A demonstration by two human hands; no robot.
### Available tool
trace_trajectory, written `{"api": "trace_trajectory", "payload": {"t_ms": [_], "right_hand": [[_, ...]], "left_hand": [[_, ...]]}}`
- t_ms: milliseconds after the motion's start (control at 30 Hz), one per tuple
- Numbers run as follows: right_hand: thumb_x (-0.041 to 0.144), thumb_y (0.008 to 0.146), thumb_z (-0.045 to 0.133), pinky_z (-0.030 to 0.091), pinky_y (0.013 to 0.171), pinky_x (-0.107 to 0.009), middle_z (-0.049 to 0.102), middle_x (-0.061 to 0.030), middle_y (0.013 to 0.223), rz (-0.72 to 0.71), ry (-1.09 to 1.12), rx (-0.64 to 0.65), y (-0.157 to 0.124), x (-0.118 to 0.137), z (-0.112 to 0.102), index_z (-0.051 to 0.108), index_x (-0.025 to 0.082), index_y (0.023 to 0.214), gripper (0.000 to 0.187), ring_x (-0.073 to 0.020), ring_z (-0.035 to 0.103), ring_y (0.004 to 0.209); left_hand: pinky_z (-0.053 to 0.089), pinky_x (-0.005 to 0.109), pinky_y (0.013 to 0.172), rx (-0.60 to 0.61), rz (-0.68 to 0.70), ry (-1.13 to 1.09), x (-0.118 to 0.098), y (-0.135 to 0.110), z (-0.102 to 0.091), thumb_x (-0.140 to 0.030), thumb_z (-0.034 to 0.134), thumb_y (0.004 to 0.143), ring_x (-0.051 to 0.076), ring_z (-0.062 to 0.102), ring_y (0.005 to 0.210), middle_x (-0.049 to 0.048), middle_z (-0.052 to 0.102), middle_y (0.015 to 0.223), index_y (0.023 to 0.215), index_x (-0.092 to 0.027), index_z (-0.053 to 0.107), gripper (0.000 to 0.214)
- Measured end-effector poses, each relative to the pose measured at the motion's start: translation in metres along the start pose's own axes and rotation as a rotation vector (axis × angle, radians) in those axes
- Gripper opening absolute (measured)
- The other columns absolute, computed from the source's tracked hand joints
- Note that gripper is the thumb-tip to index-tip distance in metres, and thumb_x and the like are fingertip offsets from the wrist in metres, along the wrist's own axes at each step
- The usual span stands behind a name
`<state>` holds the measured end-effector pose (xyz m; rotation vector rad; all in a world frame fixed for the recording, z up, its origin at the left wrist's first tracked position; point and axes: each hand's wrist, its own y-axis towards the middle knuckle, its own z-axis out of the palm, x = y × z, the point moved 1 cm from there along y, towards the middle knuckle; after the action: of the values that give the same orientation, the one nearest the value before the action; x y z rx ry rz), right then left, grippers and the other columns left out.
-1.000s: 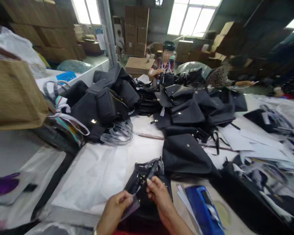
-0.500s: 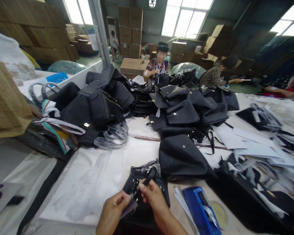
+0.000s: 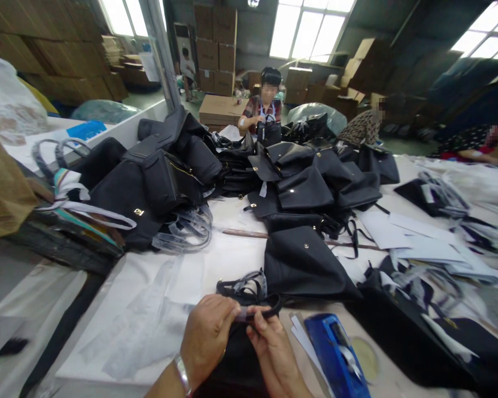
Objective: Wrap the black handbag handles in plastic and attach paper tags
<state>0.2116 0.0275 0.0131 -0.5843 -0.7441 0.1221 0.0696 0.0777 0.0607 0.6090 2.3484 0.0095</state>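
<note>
My left hand (image 3: 211, 326) is closed, pinching a strip of clear plastic film (image 3: 244, 314) against a black strap (image 3: 274, 307). Beside it, my right hand (image 3: 271, 342) grips the same strap between thumb and fingertips, and the strap's free part loops to the right. Below both hands lies a black bag (image 3: 238, 351), partly hidden by them. Its handles (image 3: 249, 283), seemingly wrapped in clear plastic, stick up just behind my fingers. A larger black bag (image 3: 305, 265) lies flat right behind, flap side up.
Black bags (image 3: 311, 188) are heaped across the table's far side, with another pile (image 3: 120, 193) at left. To my right lie a blue tape dispenser (image 3: 336, 354), a tape roll (image 3: 364, 359) and white paper sheets (image 3: 410, 237). A co-worker (image 3: 263, 105) sits opposite.
My left hand has moved up and right, bringing the plastic film onto the strap. My right hand has shifted slightly right and down, still gripping the strap, which now forms a loop.
</note>
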Motion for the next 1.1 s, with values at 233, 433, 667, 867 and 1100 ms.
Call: {"api": "trace_trajectory", "payload": {"t_ms": [233,433,667,867,1100], "right_hand": [[0.039,0.074,0.074,0.05,0.07,-0.027,0.066,-0.0066,0.102,0.031,-0.056,0.074,0.004,-0.017,0.0,0.061,0.02,0.102,0.036,-0.0181,0.061,0.09],[0.041,0.06,0.082,0.042,0.046,-0.019,0.06,0.0018,0.061,-0.042,-0.319,-0.003,0.032,-0.016,-0.013,0.063,0.014,0.088,0.043,-0.0101,0.055,0.053],[0.035,0.057,0.084,0.039,0.043,-0.015,0.055,0.0062,0.054,-0.01,-0.283,-0.162,0.051,0.015,-0.042,0.054,0.016,0.068,0.037,-0.0058,0.051,0.046],[0.028,0.062,0.081,0.044,0.048,-0.018,0.058,0.0036,0.059,0.196,-0.18,0.003,0.029,0.01,-0.022,0.05,0.017,0.07,0.034,-0.0073,0.054,0.05],[0.017,0.066,0.078,0.042,0.049,-0.015,0.056,0.0057,0.058,0.265,0.052,0.078,0.032,0.024,-0.037,0.053,0.015,0.072,0.026,-0.0042,0.052,0.049]], "left_hand": [[0.043,0.028,0.07,0.054,-0.128,-0.132,-0.006,0.012,0.012,-0.026,0.04,0.093,0.017,0.06,0.074,0.0019,0.067,0.075,0.078,-0.022,0.065,0.03],[0.048,0.027,0.074,0.066,-0.312,-0.383,0.004,0.013,0.018,-0.031,0.043,0.091,0.017,0.064,0.079,0.0016,0.07,0.083,0.085,-0.02,0.066,0.026],[0.045,0.032,0.07,0.128,-0.335,-0.007,0.027,-0.076,0.027,-0.035,0.053,0.085,0.025,0.065,0.078,0.0095,0.067,0.089,0.09,-0.023,0.067,0.019],[0.039,0.027,0.063,0.199,-0.54,-0.308,0.047,-0.101,0.036,-0.043,0.054,0.081,0.021,0.061,0.069,0.0046,0.064,0.07,0.065,-0.023,0.064,0.028],[0.028,0.023,0.046,0.097,-0.898,-1.019,0.052,-0.107,0.042,-0.065,0.062,0.067,0.008,0.034,0.046,-0.0034,0.051,0.059,0.069,-0.016,0.06,0.05]]}}
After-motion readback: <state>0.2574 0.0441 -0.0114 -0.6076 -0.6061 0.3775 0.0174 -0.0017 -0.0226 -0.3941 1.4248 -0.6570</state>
